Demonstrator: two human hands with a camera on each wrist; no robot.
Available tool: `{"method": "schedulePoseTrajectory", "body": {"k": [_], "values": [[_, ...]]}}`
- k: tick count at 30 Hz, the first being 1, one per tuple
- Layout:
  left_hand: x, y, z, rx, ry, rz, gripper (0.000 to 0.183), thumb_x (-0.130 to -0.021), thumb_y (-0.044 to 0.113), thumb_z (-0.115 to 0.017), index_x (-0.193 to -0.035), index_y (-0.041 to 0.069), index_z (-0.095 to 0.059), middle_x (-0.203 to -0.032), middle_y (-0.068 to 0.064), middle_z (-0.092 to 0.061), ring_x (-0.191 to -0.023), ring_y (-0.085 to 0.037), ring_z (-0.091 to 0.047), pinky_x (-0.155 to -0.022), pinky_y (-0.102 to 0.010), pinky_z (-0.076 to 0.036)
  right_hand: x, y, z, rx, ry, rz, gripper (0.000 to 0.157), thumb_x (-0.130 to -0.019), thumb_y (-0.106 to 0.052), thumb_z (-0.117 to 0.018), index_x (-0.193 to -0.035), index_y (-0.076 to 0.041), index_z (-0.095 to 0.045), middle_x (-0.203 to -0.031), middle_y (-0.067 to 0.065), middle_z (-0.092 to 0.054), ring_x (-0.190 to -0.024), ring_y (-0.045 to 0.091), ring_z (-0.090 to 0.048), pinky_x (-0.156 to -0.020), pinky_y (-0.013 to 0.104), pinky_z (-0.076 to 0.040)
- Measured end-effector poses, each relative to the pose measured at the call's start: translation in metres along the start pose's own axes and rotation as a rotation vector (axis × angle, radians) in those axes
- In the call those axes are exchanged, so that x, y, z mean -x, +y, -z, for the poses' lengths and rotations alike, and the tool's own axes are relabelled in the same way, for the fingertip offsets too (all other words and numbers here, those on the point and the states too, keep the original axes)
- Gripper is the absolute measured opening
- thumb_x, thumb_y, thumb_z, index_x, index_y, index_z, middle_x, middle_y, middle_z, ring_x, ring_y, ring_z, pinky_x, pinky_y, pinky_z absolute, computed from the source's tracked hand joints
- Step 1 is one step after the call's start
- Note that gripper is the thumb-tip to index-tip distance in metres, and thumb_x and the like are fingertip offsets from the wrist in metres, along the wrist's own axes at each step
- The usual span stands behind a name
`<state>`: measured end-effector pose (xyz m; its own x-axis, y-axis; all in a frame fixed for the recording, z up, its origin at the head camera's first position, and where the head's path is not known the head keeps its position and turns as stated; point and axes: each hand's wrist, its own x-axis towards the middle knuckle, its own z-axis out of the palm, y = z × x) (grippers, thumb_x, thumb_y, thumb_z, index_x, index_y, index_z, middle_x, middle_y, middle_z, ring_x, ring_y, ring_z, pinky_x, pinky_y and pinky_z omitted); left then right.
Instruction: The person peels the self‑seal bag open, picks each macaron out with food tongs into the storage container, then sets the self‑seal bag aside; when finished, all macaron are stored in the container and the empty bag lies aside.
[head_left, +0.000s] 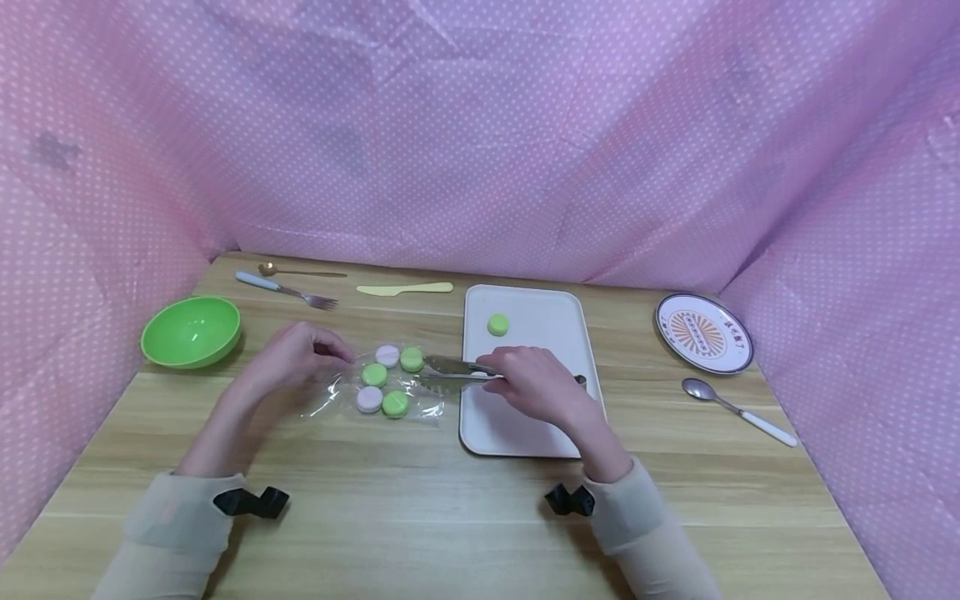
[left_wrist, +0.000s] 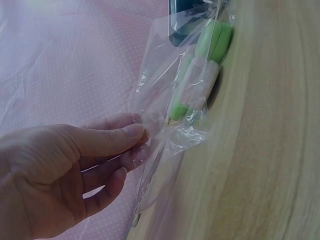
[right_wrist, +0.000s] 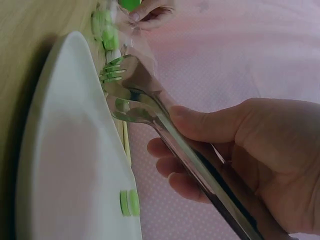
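Note:
My left hand (head_left: 296, 358) pinches the edge of a clear plastic bag (left_wrist: 165, 55) between thumb and fingers. Green macarons (head_left: 395, 405) and pale pink macarons (head_left: 369, 399), several in all, lie in the bag on the table. In my right hand (head_left: 536, 385) are metal tongs (right_wrist: 170, 130), gripped along the arms. Their tips stand slightly apart and point left at the bag's right end, close to a green macaron. Below my right hand lies a white tray (head_left: 525, 433), with a single green macaron (head_left: 498, 324) near its far end.
On the left stands a green bowl (head_left: 191, 333). A fork (head_left: 285, 289), a small copper-coloured spoon (head_left: 300, 272) and a yellow knife (head_left: 405, 289) lie along the back. To the right are a patterned plate (head_left: 705, 333) and a spoon (head_left: 738, 410). Pink dotted cloth (head_left: 480, 150) encloses the table.

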<state>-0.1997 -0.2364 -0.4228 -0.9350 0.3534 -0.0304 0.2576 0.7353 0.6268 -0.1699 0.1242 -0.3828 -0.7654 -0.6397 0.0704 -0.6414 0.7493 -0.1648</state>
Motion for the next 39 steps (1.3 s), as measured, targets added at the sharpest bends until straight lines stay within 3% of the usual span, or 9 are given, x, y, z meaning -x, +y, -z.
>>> {"method": "schedulePoseTrajectory", "body": {"k": [7, 12, 19, 24, 31, 39], "values": [[0.001, 0.002, 0.000, 0.032, -0.019, -0.016, 0.014, -0.080, 0.016, -0.073, -0.092, 0.023, -0.074, -0.098, 0.004, -0.073, -0.085, -0.013, -0.066, -0.072, -0.024, -0.051, -0.004, -0.005, -0.002, 0.007, 0.009, -0.034, 0.007, -0.086, -0.024, -0.067, -0.085, -0.024, -0.061, -0.070, -0.015, -0.054, -0.059, 0.008, -0.046, -0.051, 0.025, -0.037], [0.000, 0.004, 0.000, 0.077, -0.045, -0.030, 0.014, -0.081, 0.013, -0.072, -0.094, 0.019, -0.074, -0.096, 0.001, -0.073, -0.074, -0.015, -0.065, -0.058, -0.025, -0.052, -0.008, -0.004, -0.005, 0.008, 0.019, -0.042, 0.007, -0.086, -0.024, -0.067, -0.085, -0.024, -0.061, -0.070, -0.015, -0.055, -0.059, 0.007, -0.046, -0.050, 0.024, -0.037], [-0.001, 0.006, 0.000, 0.061, -0.038, -0.040, 0.014, -0.081, 0.014, -0.072, -0.094, 0.019, -0.074, -0.096, 0.002, -0.073, -0.078, -0.011, -0.064, -0.062, -0.022, -0.052, -0.015, -0.007, -0.006, 0.017, 0.011, -0.053, 0.011, -0.087, -0.024, -0.066, -0.081, -0.021, -0.057, -0.068, -0.012, -0.051, -0.055, 0.010, -0.044, -0.049, 0.025, -0.035], [-0.001, 0.005, 0.000, 0.069, -0.042, -0.041, 0.014, -0.081, 0.014, -0.072, -0.093, 0.021, -0.074, -0.096, 0.002, -0.073, -0.076, -0.012, -0.064, -0.059, -0.024, -0.052, -0.018, -0.009, -0.006, 0.034, -0.005, -0.061, 0.005, -0.087, -0.025, -0.066, -0.090, -0.021, -0.063, -0.073, -0.012, -0.055, -0.057, 0.010, -0.047, -0.050, 0.025, -0.037], [-0.003, 0.006, -0.001, 0.059, -0.035, -0.043, 0.013, -0.080, 0.014, -0.073, -0.092, 0.021, -0.074, -0.095, 0.002, -0.073, -0.076, -0.011, -0.064, -0.060, -0.024, -0.052, -0.021, -0.011, -0.007, 0.021, -0.015, -0.083, 0.013, -0.087, -0.026, -0.066, -0.100, -0.023, -0.066, -0.077, -0.012, -0.059, -0.058, 0.009, -0.048, -0.051, 0.026, -0.038], [-0.002, 0.007, 0.001, 0.052, -0.035, -0.036, 0.014, -0.080, 0.015, -0.073, -0.093, 0.018, -0.074, -0.096, 0.001, -0.073, -0.075, -0.011, -0.063, -0.059, -0.024, -0.052, -0.023, -0.012, -0.010, 0.037, 0.001, -0.076, 0.007, -0.088, -0.026, -0.066, -0.094, -0.023, -0.065, -0.075, -0.012, -0.058, -0.057, 0.009, -0.049, -0.050, 0.026, -0.038]]}}
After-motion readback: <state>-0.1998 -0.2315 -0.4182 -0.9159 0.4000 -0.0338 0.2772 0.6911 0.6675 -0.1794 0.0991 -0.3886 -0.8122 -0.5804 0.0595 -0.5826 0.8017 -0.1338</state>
